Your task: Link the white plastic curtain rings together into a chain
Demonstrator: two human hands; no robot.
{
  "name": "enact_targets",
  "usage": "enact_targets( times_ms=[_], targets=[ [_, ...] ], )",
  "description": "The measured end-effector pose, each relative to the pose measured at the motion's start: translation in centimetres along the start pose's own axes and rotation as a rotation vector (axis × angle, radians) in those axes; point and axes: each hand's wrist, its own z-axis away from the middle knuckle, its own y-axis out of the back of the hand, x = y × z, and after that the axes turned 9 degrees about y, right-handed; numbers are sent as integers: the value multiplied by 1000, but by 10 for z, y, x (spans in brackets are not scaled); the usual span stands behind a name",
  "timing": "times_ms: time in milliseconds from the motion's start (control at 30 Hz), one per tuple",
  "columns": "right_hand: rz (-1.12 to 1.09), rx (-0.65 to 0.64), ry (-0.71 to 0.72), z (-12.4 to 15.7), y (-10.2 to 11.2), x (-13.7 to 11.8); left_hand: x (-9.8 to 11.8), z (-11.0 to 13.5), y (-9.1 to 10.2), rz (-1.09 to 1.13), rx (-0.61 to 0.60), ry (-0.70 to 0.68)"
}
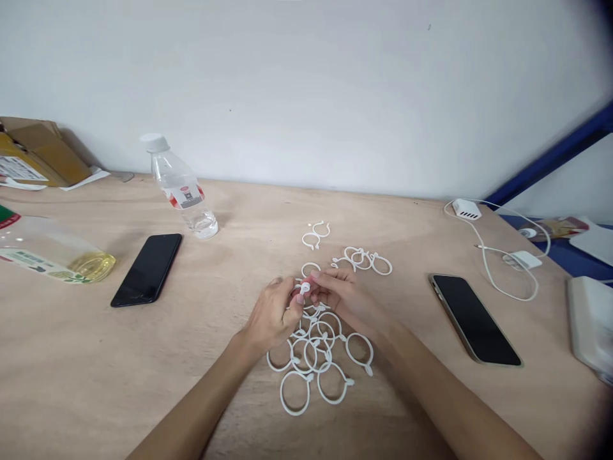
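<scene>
In the middle of the head view, my left hand (pixel 275 313) pinches a small white plastic curtain ring (pixel 305 287) by its eyelet end, thumb against fingers. My right hand (pixel 340 294) meets it from the other side, its fingertips closed at the same piece. The fingers hide much of this ring. Below and between my wrists lies a loose pile of white curtain rings (pixel 295 414), several overlapping, each with a small tab. Beyond my hands rest a smaller group of rings (pixel 382 275) and a few white open rings (pixel 311 247).
A black phone (pixel 146 268), a clear water bottle (pixel 184 191) and an oil bottle (pixel 57 255) are on the left, a cardboard box (pixel 45 153) behind. To the right lie another phone (pixel 474 319), a white cable (pixel 488 268) and a white adapter (pixel 466 209). A wall backs the wooden table (pixel 86 377).
</scene>
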Motion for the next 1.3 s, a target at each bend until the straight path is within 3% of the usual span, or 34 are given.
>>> enact_targets(
  times_ms=[133,500,633,667,767,833,933,1100,1233,1300],
  targets=[
    [166,-24,68,0,0,2,-1,0,-1,17,-27,52],
    [317,-9,173,4,-4,0,-1,0,-2,-42,122,-48],
    [529,-66,165,-8,4,-5,1,-1,-1,-117,163,-5],
    [642,-15,174,-14,8,-6,2,-2,-1,-143,176,7],
    [1092,302,243,-39,22,-7,6,-1,0,-201,213,-12],
    [1364,377,229,-55,30,-5,8,0,0,-218,224,-38],
    [1541,324,195,-71,36,1,8,1,-1,-219,220,-53],
    [1484,216,243,-58,32,-4,6,1,0,-141,257,9],
    [1248,-104,294,-20,22,-24,5,0,3,-59,324,74],
    [1176,-198,291,-4,17,-33,6,0,4,-56,275,48]
  ],
)
